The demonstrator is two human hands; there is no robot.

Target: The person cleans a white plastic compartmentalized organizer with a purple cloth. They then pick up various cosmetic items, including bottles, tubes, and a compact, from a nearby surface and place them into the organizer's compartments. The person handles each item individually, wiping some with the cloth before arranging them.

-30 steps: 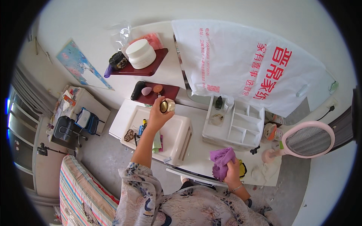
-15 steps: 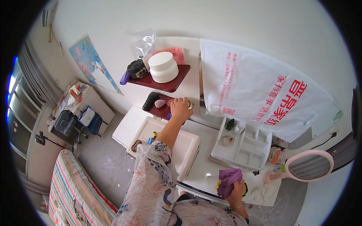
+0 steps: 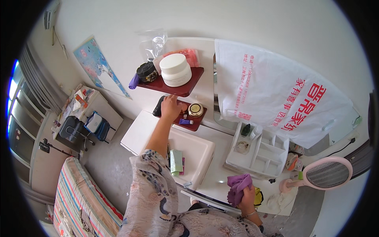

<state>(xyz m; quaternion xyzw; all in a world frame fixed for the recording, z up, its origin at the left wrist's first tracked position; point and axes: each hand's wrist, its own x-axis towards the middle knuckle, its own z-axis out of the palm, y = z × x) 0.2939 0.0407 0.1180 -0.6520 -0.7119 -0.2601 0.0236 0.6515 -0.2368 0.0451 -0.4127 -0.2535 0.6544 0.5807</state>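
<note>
My left hand [image 3: 170, 109] reaches onto the lower dark-red shelf [image 3: 192, 126], its fingers curled down where a pink egg-shaped sponge stood; whatever lies under them is hidden. A black rounded object [image 3: 158, 106] sits just left of that hand. To its right are a gold-lidded jar [image 3: 195, 110] and a small purple-blue tube [image 3: 186, 121]. Over the white tabletop, my right hand [image 3: 247, 198] grips a bunched purple cloth [image 3: 239, 188]. Beside that hand is a yellow and black item [image 3: 258, 196], partly covered.
Above hangs an upper shelf [image 3: 182, 91] with a large white jar [image 3: 175, 71] and a black jar [image 3: 147, 72]. A cream tray [image 3: 203, 152] carries a green packet [image 3: 176, 162]. Right of it stand a white divided organizer [image 3: 252, 166] and a pink racket-shaped device [image 3: 329, 173].
My left hand has moved left along the lower shelf, from the gold-lidded jar to the sponge's place. The jar now shows, while the sponge is covered. My right hand keeps the cloth.
</note>
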